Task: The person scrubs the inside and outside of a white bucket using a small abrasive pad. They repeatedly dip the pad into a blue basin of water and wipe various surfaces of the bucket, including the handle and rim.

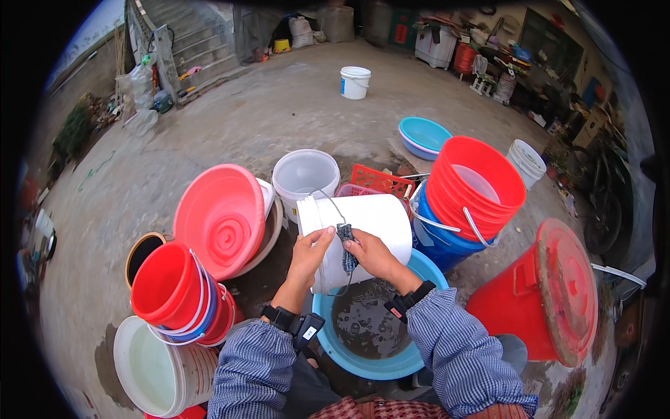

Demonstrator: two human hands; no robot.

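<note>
A white plastic bucket [374, 220] lies on its side above a light blue basin [335, 348] of murky dark water. Its wire handle stretches across it, with a dark woven cloth wrap [346, 251] around the middle. My right hand [372, 253] grips the wrap between thumb and fingers. At the wrap's upper left, my left hand [314, 249] has thumb and forefinger close together; whether they pinch cloth or wire is unclear. Both wrists wear black straps, below them checked blue sleeves.
Left are a pink basin [220, 220], stacked red buckets [159, 285] and a white bucket of water [146, 366]. Right stand red and blue stacked buckets [471, 183] and a lidded red bin [507, 304]. A white bucket [355, 84] stands farther off on the concrete.
</note>
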